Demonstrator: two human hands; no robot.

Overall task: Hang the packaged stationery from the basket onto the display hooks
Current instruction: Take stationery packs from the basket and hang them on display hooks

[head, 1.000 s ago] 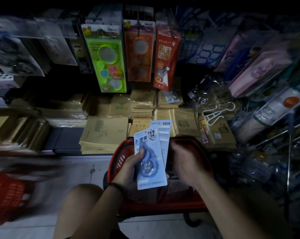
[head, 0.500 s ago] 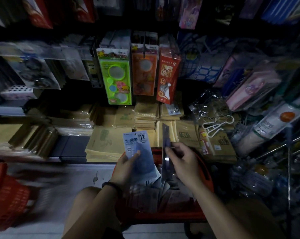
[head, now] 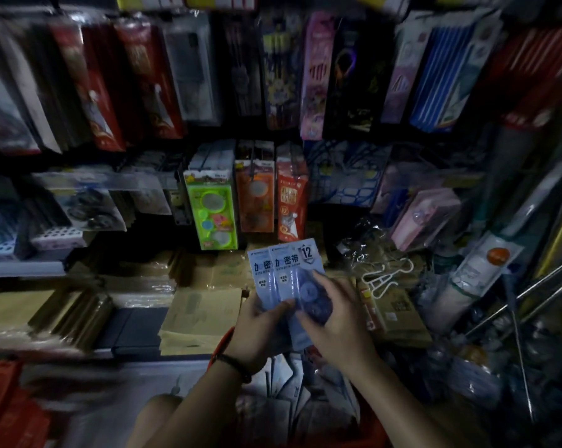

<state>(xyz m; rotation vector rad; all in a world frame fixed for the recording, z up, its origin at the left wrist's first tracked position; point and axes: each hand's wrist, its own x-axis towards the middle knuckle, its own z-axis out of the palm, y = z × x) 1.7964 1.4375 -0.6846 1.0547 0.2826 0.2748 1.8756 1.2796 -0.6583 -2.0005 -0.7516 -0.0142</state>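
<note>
**While both hands grip the blue packs: low centre of frame**

As it stands, two blue carded packs [head: 275,273] sit fanned just below centre, held upright above the red basket [head: 222,343]. They are flat glossy cards with white print. The front one carries a "12" badge at its top corner and a clear round blister low down.

- Left hand [head: 260,331]: clamped on the lower edge of both cards, thumb across the front, fingers behind. There is a dark cord bracelet [head: 233,367] on the wrist.
- Right hand [head: 338,324]: fingers curled over the front pack's blister dome, grasping it.
- Basket: only a curved plastic rim shows beside the left wrist. Dim flat packets [head: 286,389] lie inside, detail unreadable.

Behind the cards, mid-frame, three boxy packs hang side by side: lime green [head: 213,215] with round cut-outs, orange [head: 255,202] and red [head: 291,202]. Stacked matte brown paper envelopes [head: 202,315] fill the shelf at lower left of centre. White wire-shaped clips [head: 383,276] lie on crinkled clear film to the right. Long glossy boxes line the top row, blurred.
</note>
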